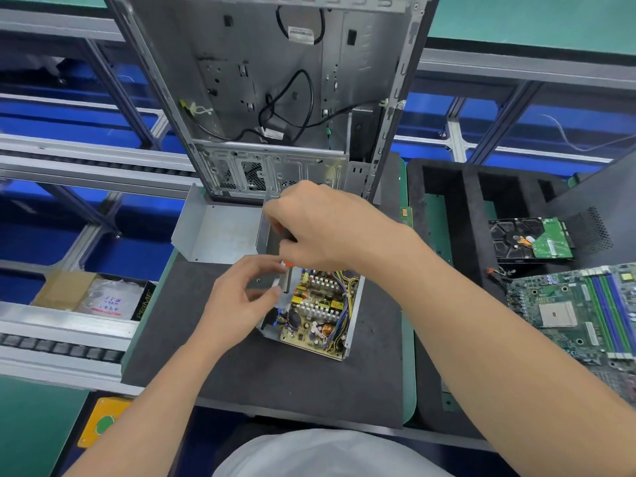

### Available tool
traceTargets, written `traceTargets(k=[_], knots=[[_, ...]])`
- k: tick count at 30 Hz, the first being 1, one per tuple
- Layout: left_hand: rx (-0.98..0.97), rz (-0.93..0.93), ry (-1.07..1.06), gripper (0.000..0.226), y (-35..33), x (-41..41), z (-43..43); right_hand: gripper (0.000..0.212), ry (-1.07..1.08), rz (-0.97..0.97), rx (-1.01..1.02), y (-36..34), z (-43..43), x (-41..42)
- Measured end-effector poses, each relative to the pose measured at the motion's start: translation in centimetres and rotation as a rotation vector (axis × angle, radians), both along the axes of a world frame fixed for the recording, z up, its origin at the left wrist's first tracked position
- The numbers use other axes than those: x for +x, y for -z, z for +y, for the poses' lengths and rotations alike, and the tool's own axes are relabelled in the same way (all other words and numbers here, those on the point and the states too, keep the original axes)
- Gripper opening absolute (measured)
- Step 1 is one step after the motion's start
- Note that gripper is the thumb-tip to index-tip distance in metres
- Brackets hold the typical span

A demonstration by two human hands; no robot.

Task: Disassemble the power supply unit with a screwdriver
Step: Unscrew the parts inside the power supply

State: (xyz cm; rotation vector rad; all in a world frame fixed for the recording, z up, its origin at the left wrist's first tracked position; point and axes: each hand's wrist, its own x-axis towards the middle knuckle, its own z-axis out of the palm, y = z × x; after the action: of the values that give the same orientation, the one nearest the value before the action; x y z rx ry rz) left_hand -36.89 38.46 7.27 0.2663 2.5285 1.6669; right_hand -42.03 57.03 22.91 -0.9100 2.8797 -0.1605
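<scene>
The lidless silver metal power supply unit, yellow circuit board exposed, lies on dark foam; an orange-collared screwdriver stands upright at its far corner.

We see 2 bare hands, left hand and right hand, each on a bare forearm. Low in view we make out a plain, pale grey-white garment over the torso.
</scene>
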Motion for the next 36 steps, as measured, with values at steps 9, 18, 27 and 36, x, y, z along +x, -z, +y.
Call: traceTargets(k=[9,18,27,36], knots=[[-0.308,0.186,0.029,0.017,0.3,-0.6,1.9,0.010,0.061,0.014,-0.081,-2.8,3.2,1.9],[-0.300,0.185,-0.072,0.006,0.0,-0.1,2.4,0.012,0.098,0.023,-0.161,-3.2,4.2,3.5],[-0.280,-0.004,-0.366,0.018,1.8,-0.1,-1.9,0.009,0.198,0.038,-0.239,-2.3,3.4,4.3],[-0.406,-0.050,-0.129,0.012,5.1,-1.7,-3.4,0.007,0.412,0.013,-0.246,-0.9,1.6,4.7]])
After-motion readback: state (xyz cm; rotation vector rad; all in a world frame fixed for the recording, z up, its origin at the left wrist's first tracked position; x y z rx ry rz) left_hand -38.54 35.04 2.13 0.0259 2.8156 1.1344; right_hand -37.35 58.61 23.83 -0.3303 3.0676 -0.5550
